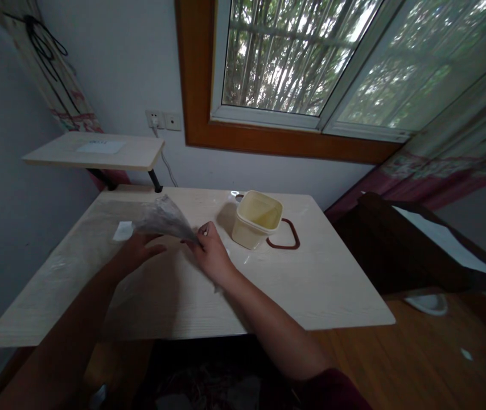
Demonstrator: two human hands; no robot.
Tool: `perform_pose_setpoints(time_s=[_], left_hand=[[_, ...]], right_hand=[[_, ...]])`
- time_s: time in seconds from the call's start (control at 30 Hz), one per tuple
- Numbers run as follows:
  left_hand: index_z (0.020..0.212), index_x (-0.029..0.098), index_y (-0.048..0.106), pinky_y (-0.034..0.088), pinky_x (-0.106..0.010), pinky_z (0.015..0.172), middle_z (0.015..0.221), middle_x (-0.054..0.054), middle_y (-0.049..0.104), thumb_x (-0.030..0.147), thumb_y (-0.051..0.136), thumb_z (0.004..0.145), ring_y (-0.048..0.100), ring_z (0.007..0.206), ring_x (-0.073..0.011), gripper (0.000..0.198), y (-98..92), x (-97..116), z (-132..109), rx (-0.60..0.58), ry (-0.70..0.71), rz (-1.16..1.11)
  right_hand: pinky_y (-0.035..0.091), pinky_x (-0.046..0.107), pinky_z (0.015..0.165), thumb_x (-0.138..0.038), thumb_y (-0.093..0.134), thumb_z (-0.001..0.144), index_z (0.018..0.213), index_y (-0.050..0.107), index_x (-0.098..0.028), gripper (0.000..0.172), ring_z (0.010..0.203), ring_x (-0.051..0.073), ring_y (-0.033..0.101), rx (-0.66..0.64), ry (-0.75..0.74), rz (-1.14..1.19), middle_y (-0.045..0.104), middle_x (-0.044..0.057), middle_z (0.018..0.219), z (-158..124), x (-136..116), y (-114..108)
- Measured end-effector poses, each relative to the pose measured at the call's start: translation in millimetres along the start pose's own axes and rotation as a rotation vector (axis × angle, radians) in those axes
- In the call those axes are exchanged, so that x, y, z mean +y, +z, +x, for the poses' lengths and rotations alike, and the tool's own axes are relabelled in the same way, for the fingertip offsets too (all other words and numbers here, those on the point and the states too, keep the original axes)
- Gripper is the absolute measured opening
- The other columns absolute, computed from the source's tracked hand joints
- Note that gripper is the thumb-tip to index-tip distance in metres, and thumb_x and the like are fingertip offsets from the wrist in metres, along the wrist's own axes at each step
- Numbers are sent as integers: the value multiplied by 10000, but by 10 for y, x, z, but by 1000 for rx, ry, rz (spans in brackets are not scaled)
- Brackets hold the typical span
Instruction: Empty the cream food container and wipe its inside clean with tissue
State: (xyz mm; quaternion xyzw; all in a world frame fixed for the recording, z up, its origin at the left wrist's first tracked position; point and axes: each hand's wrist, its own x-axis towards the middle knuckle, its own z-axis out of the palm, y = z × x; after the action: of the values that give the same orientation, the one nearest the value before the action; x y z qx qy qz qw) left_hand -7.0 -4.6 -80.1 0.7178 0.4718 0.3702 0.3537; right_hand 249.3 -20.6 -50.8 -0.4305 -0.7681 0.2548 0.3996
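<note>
A crumpled, see-through grey plastic bag (164,219) is held above the table. My right hand (209,250) pinches its narrow right end, fingers closed. Below the bag's wider left part is my left hand (136,253), its thumb apart from the fingers; the bag partly covers the fingertips, and I cannot tell whether they touch it. Just right of my right hand stands a pale yellow plastic tub (249,234), open at the top. A brown rounded loop (297,238) lies against the tub's right side, with part of it out of sight behind the tub.
The light wooden table (311,285) has a small raised shelf (136,152) at its back left, with a paper label on top. A white paper piece (123,230) lies near my left hand. Behind are a wall socket (164,120) and a window; dark furniture (400,250) stands right.
</note>
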Motion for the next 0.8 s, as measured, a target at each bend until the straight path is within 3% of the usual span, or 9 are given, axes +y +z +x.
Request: perform_pose_setpoints(time_s=[0.1,0.17,0.23,0.3,0.4,0.5,0.63,0.8], left_hand=[[1262,224,684,443,-601,1114,1254,-142,712,618,750,777,627,1240,-390,628,99,107,-18,-135,-36,148],[1398,255,588,401,-583,1162,1430,-138,615,607,774,757,531,1370,-382,755,191,232,-10,-111,42,173],[1527,265,433,335,-566,1213,1592,-147,446,559,806,749,383,1495,-357,911,299,351,25,-163,158,205],[1538,263,403,289,-578,1231,1612,-155,415,518,796,777,325,1529,-338,894,412,425,86,-194,219,271],[1480,258,475,208,-616,1245,1485,-144,572,402,688,891,526,1388,-302,643,553,424,189,-204,190,430],[1218,209,679,221,-598,1244,1138,-97,759,243,587,923,703,1064,-253,311,606,348,253,-247,134,625],[1067,227,743,266,-565,1223,983,-65,775,145,542,887,701,961,-244,282,541,280,263,-215,177,811],[976,213,748,363,-545,1145,865,-85,736,175,573,890,682,932,-271,198,472,293,265,-237,299,982]], right_hand=[[470,326,858,-279,649,951,924,766,-197,145,965,194,556,-18,-19,191,546,58,986,97,-12,-23],[486,340,879,-318,656,936,871,741,-204,156,943,198,581,-47,-36,339,585,45,939,145,-16,-26],[506,337,845,-385,649,931,855,714,-224,190,878,191,604,-93,2,519,616,25,886,165,-25,-35],[515,315,770,-472,645,917,865,689,-242,240,809,178,605,-115,90,679,631,10,865,159,-38,-57],[481,278,685,-578,638,896,832,661,-238,347,741,158,560,-93,192,781,623,-2,813,126,-33,-97],[409,256,625,-659,604,902,693,593,-220,486,659,136,481,-17,241,846,546,-13,674,84,40,-105],[255,258,490,-710,603,888,538,374,-227,638,496,97,281,30,348,1091,323,-59,518,-20,220,-61],[96,258,428,-679,646,880,543,341,-219,647,435,73,134,-24,468,1337,267,-84,487,-201,425,-38]])
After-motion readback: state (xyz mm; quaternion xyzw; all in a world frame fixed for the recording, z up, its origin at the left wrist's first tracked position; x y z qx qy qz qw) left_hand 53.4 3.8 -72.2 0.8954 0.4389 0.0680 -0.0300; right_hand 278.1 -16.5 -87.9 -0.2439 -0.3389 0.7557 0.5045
